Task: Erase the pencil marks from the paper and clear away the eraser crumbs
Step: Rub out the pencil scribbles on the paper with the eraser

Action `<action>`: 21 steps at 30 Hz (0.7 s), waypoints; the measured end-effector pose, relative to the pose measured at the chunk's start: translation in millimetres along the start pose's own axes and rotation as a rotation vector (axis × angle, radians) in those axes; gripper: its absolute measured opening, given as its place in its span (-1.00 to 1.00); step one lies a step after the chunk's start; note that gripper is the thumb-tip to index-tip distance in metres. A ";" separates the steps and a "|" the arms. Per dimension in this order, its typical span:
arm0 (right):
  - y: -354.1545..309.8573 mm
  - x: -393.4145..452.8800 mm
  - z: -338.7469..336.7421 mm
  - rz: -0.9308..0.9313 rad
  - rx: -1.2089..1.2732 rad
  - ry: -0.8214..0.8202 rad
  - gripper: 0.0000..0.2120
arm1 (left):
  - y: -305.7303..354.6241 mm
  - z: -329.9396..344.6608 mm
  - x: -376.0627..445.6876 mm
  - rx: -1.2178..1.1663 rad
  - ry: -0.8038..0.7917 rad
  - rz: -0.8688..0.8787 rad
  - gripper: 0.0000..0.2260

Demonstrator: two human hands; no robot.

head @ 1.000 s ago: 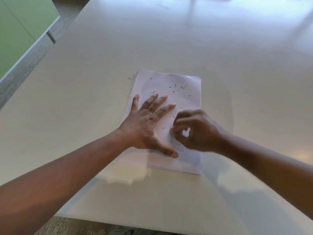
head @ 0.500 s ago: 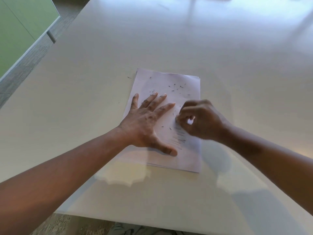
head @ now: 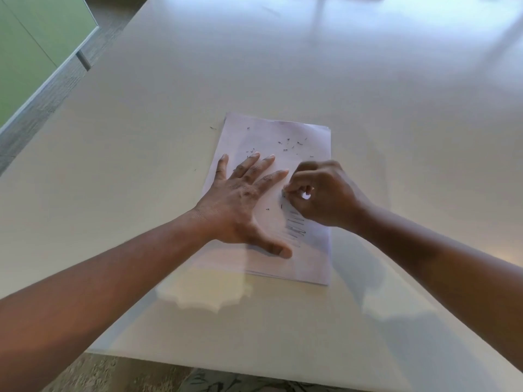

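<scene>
Right hand [head: 325, 193] pinches one small white eraser [head: 306, 195] on the white paper stack [head: 300, 137].
Left hand [head: 243, 202] lies spread flat, pressing the one stack on the pale glossy surface [head: 283, 66]. Dark pencil marks [head: 295, 227] sit just below the eraser; roughly twenty dark eraser crumbs [head: 291, 144] are scattered above. Since a second ago the right hand has moved up the page, uncovering the marks.

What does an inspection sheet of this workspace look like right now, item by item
Surface: glossy pale beige table.
Job's things: white paper stack flat; dark pencil marks remain; small white eraser on the sheet.
Clutter: dark eraser crumbs scattered on the paper, a few on the table.
Grippers: left hand flat, pressing the paper; right hand pinches the eraser.
Cables: nothing seen.
Surroundings: green panel, grey wood floor.
</scene>
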State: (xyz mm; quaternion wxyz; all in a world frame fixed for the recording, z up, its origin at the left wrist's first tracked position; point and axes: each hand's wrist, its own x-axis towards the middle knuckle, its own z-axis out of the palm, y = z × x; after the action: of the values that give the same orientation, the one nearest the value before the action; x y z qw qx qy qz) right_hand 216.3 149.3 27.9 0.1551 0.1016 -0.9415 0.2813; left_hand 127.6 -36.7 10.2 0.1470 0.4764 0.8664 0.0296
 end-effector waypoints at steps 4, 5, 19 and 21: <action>-19.0 -9.0 10.7 -0.057 0.062 -0.115 -0.87 | 0.4 0.0 1.1 -0.007 0.000 0.007 0.34; -22.2 -12.7 11.0 -0.076 0.073 -0.157 -0.87 | 0.0 0.0 0.8 -0.006 0.000 0.009 0.33; -13.6 3.0 7.7 0.083 0.029 -0.041 -0.88 | 0.7 0.5 -0.4 0.018 0.004 0.017 0.31; -17.3 3.1 7.5 0.093 0.024 -0.053 -0.87 | 0.4 1.0 0.0 0.004 0.013 0.028 0.32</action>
State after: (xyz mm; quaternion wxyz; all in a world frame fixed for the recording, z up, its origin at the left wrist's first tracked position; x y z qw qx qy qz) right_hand 216.5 130.6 31.7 0.1154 0.0671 -0.9455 0.2969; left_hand 128.2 -36.6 9.3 0.1400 0.4887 0.8605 0.0327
